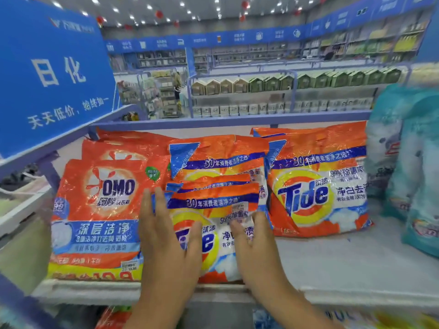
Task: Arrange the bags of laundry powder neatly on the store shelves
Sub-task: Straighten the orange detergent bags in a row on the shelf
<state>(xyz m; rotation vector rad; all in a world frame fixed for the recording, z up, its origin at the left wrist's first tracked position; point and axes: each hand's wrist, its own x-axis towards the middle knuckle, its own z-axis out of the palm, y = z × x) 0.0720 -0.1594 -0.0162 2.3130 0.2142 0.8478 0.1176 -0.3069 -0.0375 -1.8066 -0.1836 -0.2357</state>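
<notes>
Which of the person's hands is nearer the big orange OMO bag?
Left. The left hand rests on the small Tide bag's left edge, right beside the orange OMO bag; the right hand lies farther right.

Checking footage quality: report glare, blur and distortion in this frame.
Head view: ceiling lights glare off the glossy OMO bag and the Tide bag; wide-angle bending curves the shelf edge; far aisles are soft, the teal bags blurred at the frame's right.

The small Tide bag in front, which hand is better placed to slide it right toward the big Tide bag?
Probably the left hand: it lies flat on the small Tide bag's left side, next to the OMO bag, so it can push rightward. The right hand sits on the side facing the big Tide bag.
</notes>
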